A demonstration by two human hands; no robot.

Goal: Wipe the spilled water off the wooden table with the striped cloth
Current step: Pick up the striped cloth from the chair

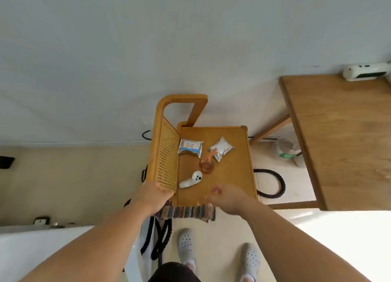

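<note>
The small wooden table (230,175) stands in front of me, with a cane side panel (167,156) on its left. I cannot make out any water on its top. The striped cloth (188,213) hangs over the table's near edge. My left hand (155,197) is at the near left corner, its fingers curled over the cloth's left end. My right hand (227,198) hovers blurred just above the cloth's right end, fingers loose and holding nothing.
On the table lie a white controller (190,181), an amber glass vessel (206,165), a wipes packet (190,148) and a silver packet (221,148). A larger wooden table (342,144) stands right. Black rope (275,184) lies on the floor beside my feet.
</note>
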